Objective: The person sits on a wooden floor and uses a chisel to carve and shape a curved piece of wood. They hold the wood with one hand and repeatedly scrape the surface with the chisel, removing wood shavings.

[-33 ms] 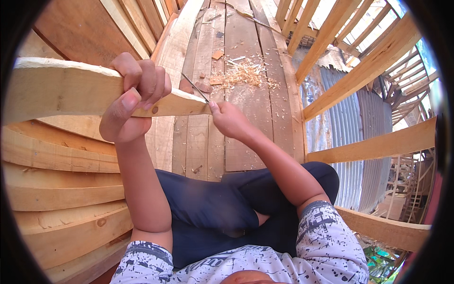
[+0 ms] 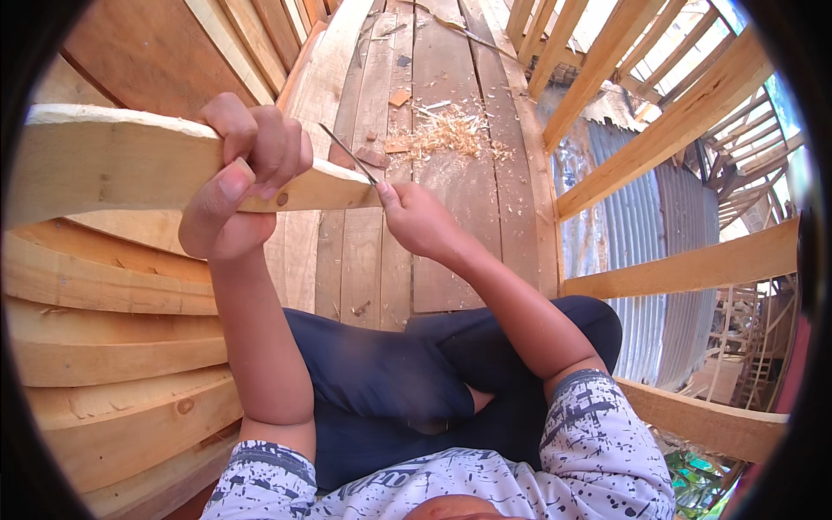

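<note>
A long pale wooden board with a curved, tapering end stretches from the left rim to the middle of the view. My left hand is closed around it, thumb on the near face and fingers over the top edge. At the board's narrow tip, my right hand is closed on a thin dark blade, which points up and to the left, away from me. The blade's handle is hidden inside that hand. Blade and board meet or overlap near the tip; I cannot tell whether the edge touches the wood.
Curly wood shavings and small offcuts lie on the plank floor. A plank wall stands close on my left. To the right runs a wooden railing, with corrugated metal sheets beyond it. My crossed legs are below.
The blade has shifted slightly up and to the left with my right hand. The board and my left hand have moved a little to the left.
</note>
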A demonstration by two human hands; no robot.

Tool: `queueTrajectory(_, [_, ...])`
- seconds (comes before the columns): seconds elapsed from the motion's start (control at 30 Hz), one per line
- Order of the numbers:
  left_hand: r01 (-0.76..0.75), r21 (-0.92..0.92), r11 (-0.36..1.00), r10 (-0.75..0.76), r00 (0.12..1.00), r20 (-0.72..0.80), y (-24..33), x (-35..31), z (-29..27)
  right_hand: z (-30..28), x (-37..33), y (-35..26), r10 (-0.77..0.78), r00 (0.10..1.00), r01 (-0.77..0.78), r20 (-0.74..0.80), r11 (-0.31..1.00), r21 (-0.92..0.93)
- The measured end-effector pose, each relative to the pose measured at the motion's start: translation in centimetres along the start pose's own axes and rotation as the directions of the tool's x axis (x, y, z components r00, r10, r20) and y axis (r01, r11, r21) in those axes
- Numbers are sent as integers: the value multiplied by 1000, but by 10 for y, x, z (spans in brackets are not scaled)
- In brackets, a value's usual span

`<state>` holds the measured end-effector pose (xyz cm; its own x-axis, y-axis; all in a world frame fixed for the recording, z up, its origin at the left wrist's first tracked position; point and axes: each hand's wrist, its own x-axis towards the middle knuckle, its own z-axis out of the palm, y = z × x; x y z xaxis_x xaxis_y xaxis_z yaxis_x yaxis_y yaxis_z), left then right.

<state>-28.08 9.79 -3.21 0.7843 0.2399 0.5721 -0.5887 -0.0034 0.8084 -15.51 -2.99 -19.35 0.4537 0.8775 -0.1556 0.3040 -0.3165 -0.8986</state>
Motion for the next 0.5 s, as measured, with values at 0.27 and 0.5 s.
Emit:
queueTrajectory(0.27, [-8,-30,1000,9,999,36,-1,-1,-6,10,17,64,251,966,-250,55,968,-31])
queueTrajectory(0.5, [-48,4,999,48,994,-100,-6,3,-1,1,9,53,81,996,-81,30,997,0])
